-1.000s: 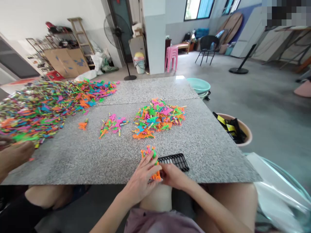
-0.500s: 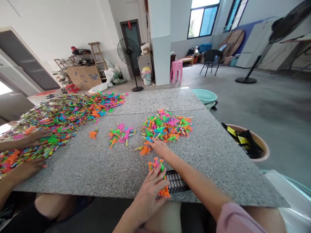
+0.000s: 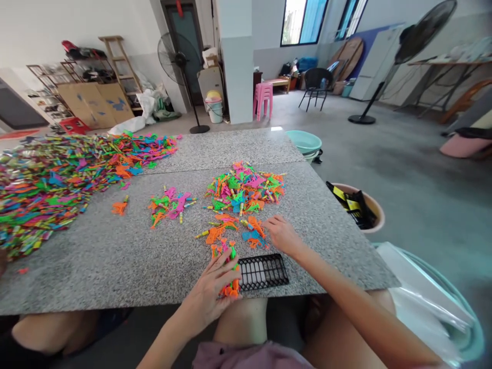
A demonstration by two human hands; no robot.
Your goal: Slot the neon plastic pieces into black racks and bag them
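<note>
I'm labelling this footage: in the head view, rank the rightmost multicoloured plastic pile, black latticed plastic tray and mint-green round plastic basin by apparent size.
1. Multicoloured pile
2. Black tray (visible part)
3. Mint-green basin; farther off, so true size unsure

Head cam | I see the left hand [image 3: 215, 281] laid over bright plastic toys [image 3: 231, 291] at the left end of a black tray [image 3: 265, 271] | right hand [image 3: 283, 236] is beside loose orange and blue pieces [image 3: 252, 236] | bigger mixed pile [image 3: 246, 187] lies beyond, on the speckled table [image 3: 134, 266]
</note>
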